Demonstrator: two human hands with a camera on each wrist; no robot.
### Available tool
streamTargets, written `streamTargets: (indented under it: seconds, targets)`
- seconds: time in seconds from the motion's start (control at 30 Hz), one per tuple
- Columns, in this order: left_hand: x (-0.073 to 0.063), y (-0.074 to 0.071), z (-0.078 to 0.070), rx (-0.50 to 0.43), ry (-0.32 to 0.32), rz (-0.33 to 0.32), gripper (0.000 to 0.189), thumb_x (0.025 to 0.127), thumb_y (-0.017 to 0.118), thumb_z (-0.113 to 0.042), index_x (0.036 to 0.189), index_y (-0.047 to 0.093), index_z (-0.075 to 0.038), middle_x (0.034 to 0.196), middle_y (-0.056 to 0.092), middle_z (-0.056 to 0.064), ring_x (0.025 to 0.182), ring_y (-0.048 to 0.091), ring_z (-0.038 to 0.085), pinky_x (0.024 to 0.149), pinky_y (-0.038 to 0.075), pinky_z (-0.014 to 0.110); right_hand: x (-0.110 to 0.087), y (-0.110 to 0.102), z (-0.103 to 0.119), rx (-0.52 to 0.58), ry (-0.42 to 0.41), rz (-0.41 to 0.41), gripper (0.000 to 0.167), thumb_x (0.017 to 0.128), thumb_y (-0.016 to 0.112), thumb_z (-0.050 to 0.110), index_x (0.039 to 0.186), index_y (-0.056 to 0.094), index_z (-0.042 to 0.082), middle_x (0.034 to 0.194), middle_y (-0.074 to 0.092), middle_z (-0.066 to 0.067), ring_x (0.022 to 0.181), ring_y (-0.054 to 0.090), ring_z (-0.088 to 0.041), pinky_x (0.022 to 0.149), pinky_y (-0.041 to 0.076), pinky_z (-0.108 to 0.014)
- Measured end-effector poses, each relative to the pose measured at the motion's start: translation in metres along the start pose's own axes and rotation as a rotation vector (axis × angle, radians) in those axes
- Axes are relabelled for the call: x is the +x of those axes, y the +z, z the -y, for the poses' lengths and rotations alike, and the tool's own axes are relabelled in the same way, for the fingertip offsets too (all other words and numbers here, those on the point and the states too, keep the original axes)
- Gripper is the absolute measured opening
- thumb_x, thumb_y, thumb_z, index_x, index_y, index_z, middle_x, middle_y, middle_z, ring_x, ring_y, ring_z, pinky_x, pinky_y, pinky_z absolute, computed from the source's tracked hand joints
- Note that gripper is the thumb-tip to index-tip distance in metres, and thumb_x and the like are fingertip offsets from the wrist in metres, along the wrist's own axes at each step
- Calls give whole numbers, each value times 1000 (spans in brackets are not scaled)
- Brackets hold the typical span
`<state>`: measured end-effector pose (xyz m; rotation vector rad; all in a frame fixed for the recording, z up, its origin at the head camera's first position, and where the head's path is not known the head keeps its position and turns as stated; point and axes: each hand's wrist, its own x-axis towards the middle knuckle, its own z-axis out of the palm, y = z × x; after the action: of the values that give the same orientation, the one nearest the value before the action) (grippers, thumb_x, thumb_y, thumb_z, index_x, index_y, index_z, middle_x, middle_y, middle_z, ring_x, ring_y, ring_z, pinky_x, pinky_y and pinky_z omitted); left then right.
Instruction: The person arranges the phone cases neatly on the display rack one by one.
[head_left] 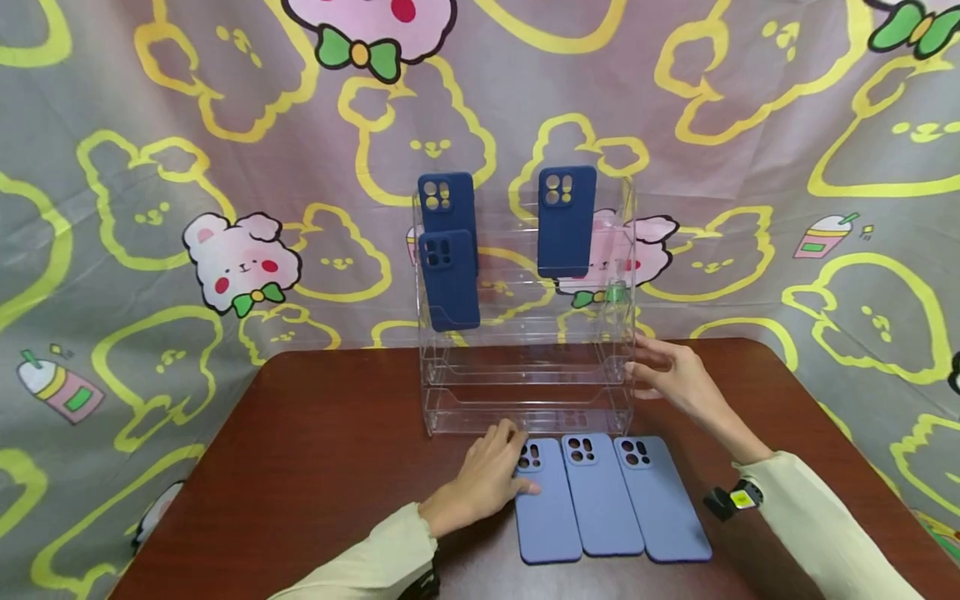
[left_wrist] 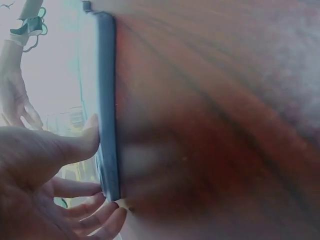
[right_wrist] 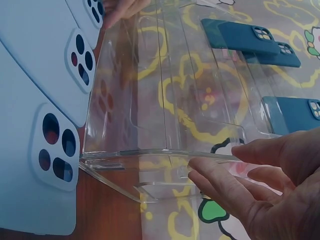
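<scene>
Three light blue phone cases lie side by side on the table, camera cutouts toward the stand. My left hand (head_left: 487,475) is at the upper left corner of the leftmost phone case (head_left: 551,517); its thumb (left_wrist: 90,135) rests on the case and its fingers (left_wrist: 102,217) curl at the top end. Behind them stands a clear acrylic tiered display stand (head_left: 525,398). Beside its right side wall is my right hand (head_left: 675,379), fingers extended and fingertips right at the panel. It holds nothing.
On the stand's upper tiers, two dark blue phone cases overlap at the left, the front one (head_left: 452,283) lower; another dark blue case (head_left: 566,225) leans at the right. A cartoon-print cloth (head_left: 337,167) hangs behind the brown table (head_left: 315,467).
</scene>
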<state>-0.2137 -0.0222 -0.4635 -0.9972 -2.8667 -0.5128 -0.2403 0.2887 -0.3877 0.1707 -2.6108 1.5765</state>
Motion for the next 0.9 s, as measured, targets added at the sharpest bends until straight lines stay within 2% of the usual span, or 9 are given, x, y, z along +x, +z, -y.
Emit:
streamTargets:
  seconds: [0.1,0.3,0.4,0.57,0.7,0.83,0.9]
  targets:
    - [3,-3,-2,23,-11,45,70,79,88,-45,131,67,-3,121,54,7,98,49,18,68,41,25,1,-1,0,3,4,-6,63,102,66,5,159,40,0,148,52,-36,98,77,-32,73,67,-40]
    - [4,-8,-3,46,-74,132,81,75,88,-53,130,65,1,114,54,8,101,49,19,79,49,34,3,-1,-1,-31,-5,-13,60,104,65,7,158,42,2,146,53,-36,94,78,-31,72,67,-38]
    - [5,-8,0,18,-78,145,83,74,89,-53,131,64,1,113,55,7,101,49,19,80,51,34,4,-1,-1,-35,-4,-19,60,104,65,7,158,42,1,145,53,-36,92,78,-28,72,66,-36]
    - [7,-7,10,-159,-92,128,74,70,96,-44,117,60,0,103,49,4,97,47,19,78,50,34,5,0,-1,0,0,-14,61,104,64,5,159,40,0,146,51,-38,92,78,-23,74,66,-36]
    - [6,-9,16,-290,-138,138,64,71,98,-36,105,53,-5,95,48,3,89,48,20,73,48,39,6,1,-1,7,10,-10,61,104,64,5,159,39,-2,146,52,-39,95,78,-29,74,66,-37]
    - [4,-15,18,-340,-165,148,55,77,95,-30,106,55,-6,95,57,4,86,52,20,73,48,40,5,0,-2,-7,12,-17,61,103,64,5,158,39,-3,145,53,-39,96,78,-33,73,66,-37]
    - [3,-17,20,-410,-168,130,50,79,94,-22,108,57,-3,94,61,8,81,57,21,70,51,37,5,0,-2,-4,13,-19,61,103,65,5,158,40,-3,145,53,-38,96,78,-32,73,66,-37]
